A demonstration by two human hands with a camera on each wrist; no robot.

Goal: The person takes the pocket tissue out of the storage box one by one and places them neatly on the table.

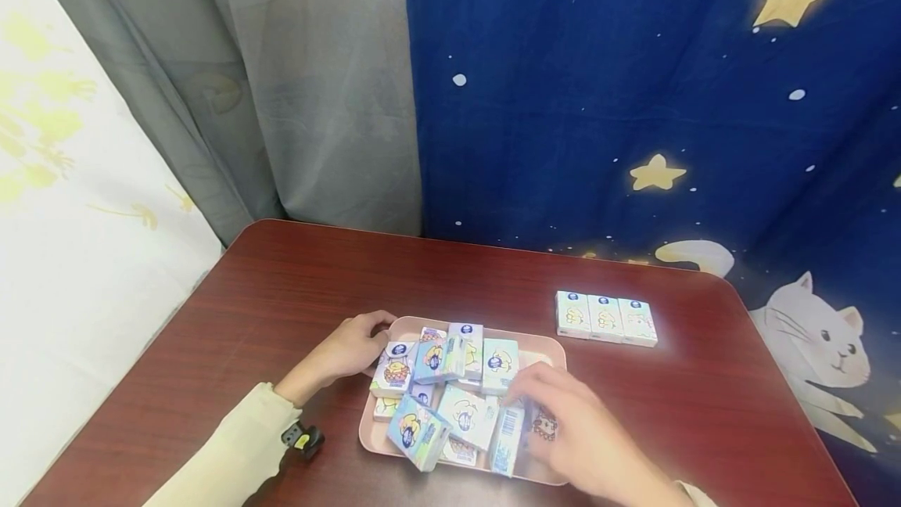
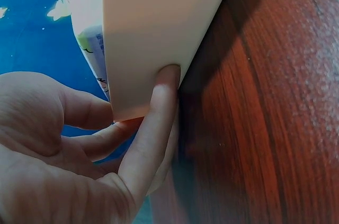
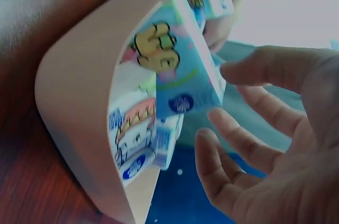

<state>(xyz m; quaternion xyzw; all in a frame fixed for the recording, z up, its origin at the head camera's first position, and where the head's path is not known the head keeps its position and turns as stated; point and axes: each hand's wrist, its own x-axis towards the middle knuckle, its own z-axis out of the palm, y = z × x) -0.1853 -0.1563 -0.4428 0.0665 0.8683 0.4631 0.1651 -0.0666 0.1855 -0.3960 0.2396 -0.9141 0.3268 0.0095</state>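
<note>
A pink tray point(image 1: 367, 435) on the table holds several small tissue packs point(image 1: 499, 364) with cartoon prints, heaped at different angles. At the tray's far left corner my left hand point(image 1: 357, 344) holds its edge. In the left wrist view the thumb meets the rim and a finger point(image 2: 153, 115) presses the outer wall low down. My right hand point(image 1: 580, 429) is over the tray's right end, fingers apart and bent. In the right wrist view its thumb is close beside a blue tissue pack point(image 3: 177, 68); whether they touch is hard to tell.
Three tissue packs point(image 1: 605, 318) lie side by side in a row on the brown table point(image 1: 310, 272), beyond the tray to the right. A blue curtain point(image 1: 521, 100) and a grey curtain point(image 1: 331, 84) hang behind the table's far edge.
</note>
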